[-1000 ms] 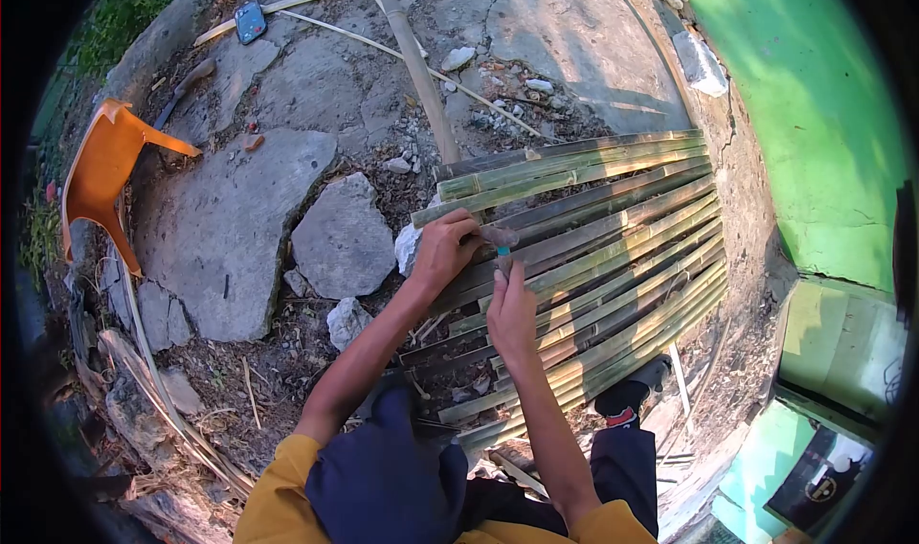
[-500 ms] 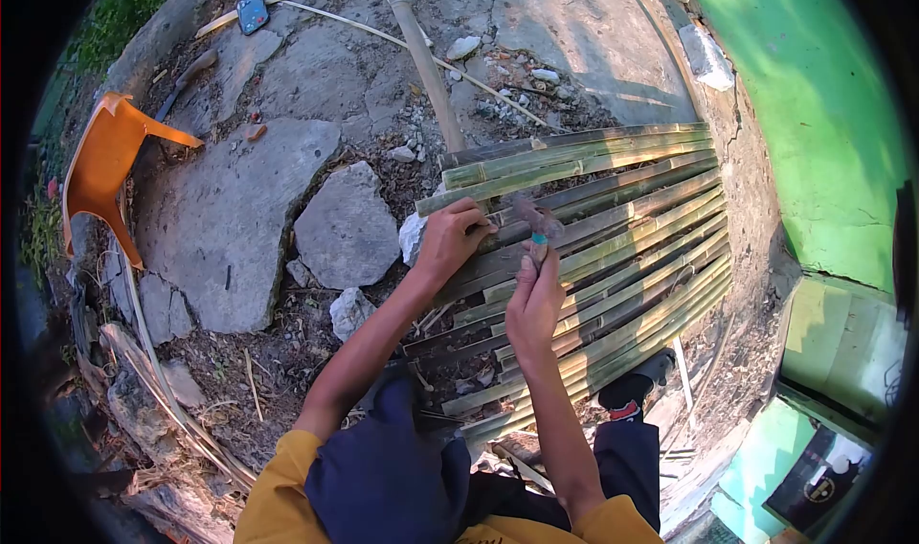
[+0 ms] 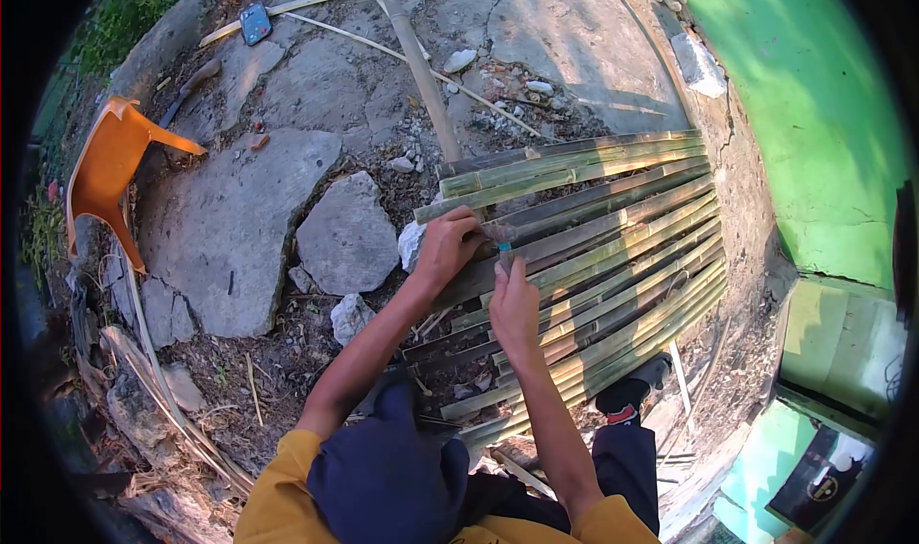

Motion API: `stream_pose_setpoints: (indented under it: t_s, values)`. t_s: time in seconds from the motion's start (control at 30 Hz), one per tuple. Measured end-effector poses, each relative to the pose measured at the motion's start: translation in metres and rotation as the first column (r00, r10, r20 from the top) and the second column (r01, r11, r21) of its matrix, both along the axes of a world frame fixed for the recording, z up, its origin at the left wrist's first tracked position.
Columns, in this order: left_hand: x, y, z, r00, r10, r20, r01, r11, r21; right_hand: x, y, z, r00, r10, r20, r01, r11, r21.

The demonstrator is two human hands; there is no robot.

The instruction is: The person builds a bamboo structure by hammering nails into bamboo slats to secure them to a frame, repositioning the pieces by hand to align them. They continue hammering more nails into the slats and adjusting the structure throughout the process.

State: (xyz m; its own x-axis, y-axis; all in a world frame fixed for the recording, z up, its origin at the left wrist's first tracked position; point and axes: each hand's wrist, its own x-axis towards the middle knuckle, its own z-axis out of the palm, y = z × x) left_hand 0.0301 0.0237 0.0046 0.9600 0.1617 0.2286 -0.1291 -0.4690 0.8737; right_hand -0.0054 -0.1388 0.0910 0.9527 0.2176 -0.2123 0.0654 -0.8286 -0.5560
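My right hand (image 3: pixel 514 306) is closed around the handle of a hammer (image 3: pixel 502 233) with a teal band just below its dark head. The head is low over the bamboo slats (image 3: pixel 613 220), right beside the fingertips of my left hand (image 3: pixel 448 247). That left hand rests at the near-left ends of the upper slats, its fingers pinched together; whatever is between them is too small to make out. Long split bamboo slats lie side by side, forming a panel that spreads to the right, with gaps between several of them.
A wooden pole (image 3: pixel 421 75) runs away from the panel's far edge. Broken concrete slabs (image 3: pixel 347 233) and stones cover the ground. At left lies an orange plastic chair (image 3: pixel 110 175); beyond are a knife (image 3: pixel 191 91) and a phone (image 3: pixel 256 24). A green wall (image 3: pixel 814 113) stands at right.
My right hand has brought the hammer left and slightly down, so its head is now next to my left fingertips. My left hand keeps nearly the same place.
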Motion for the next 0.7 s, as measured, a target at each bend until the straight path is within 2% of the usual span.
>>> stream_pose_setpoints:
  t_s: [0.07,0.13,0.17,0.2,0.27,0.3,0.37,0.4,0.47,0.5,0.53,0.57,0.6,0.7]
  values:
    - [-0.002,-0.001,-0.001,0.999,-0.001,-0.032,0.000,0.999,-0.039,0.007,0.005,0.011,1.000,0.008,-0.015,-0.008,1.000,0.028]
    - [-0.006,-0.003,-0.004,0.999,0.002,-0.047,-0.005,0.998,-0.062,0.007,0.013,0.033,0.967,-0.134,0.216,0.078,0.965,0.252]
    - [-0.003,-0.002,-0.002,0.999,0.012,-0.030,-0.015,0.997,-0.079,0.003,0.013,0.023,0.940,-0.196,0.278,0.093,0.935,0.343]
    - [-0.004,0.000,-0.002,1.000,0.013,-0.025,-0.015,0.997,-0.078,-0.001,0.010,0.006,0.939,-0.196,0.283,0.091,0.934,0.345]
    - [-0.002,0.002,-0.002,1.000,-0.012,-0.022,0.012,1.000,0.002,0.001,0.006,-0.011,1.000,-0.014,0.006,0.014,1.000,-0.025]
    - [0.003,0.002,-0.003,1.000,-0.006,-0.010,0.006,1.000,0.005,0.006,0.003,-0.012,1.000,-0.008,0.018,0.009,1.000,-0.022]
    - [-0.003,-0.001,-0.003,1.000,0.011,-0.024,-0.011,1.000,-0.023,0.006,0.005,0.015,0.992,-0.122,-0.044,0.127,0.983,0.129]
    - [-0.009,-0.001,-0.004,0.999,0.009,-0.039,-0.010,1.000,-0.023,0.001,0.007,0.023,0.991,-0.124,-0.059,0.130,0.983,0.127]
    - [-0.007,0.002,0.000,0.996,-0.013,-0.083,0.009,0.999,-0.051,0.001,0.011,0.035,0.976,-0.201,0.088,0.159,0.924,0.349]
    - [-0.010,0.002,0.004,0.996,-0.013,-0.085,0.009,0.999,-0.053,-0.001,0.008,0.037,0.977,-0.211,0.044,0.183,0.920,0.347]
    - [-0.016,0.004,0.009,0.999,0.036,-0.034,-0.035,0.999,0.042,-0.003,0.000,0.030,0.977,-0.209,0.044,0.181,0.920,0.346]
    - [-0.023,0.004,0.011,0.997,0.081,0.020,-0.083,0.987,0.136,-0.004,-0.008,0.019,0.976,-0.207,-0.069,0.218,0.913,0.345]
    - [-0.028,0.003,0.011,0.996,0.084,0.018,-0.086,0.987,0.136,-0.005,-0.016,0.009,0.963,-0.200,-0.182,0.252,0.906,0.340]
    - [-0.036,0.000,0.010,0.997,0.082,-0.007,-0.080,0.984,0.157,-0.001,-0.018,0.008,0.966,-0.146,-0.213,0.206,0.932,0.297]
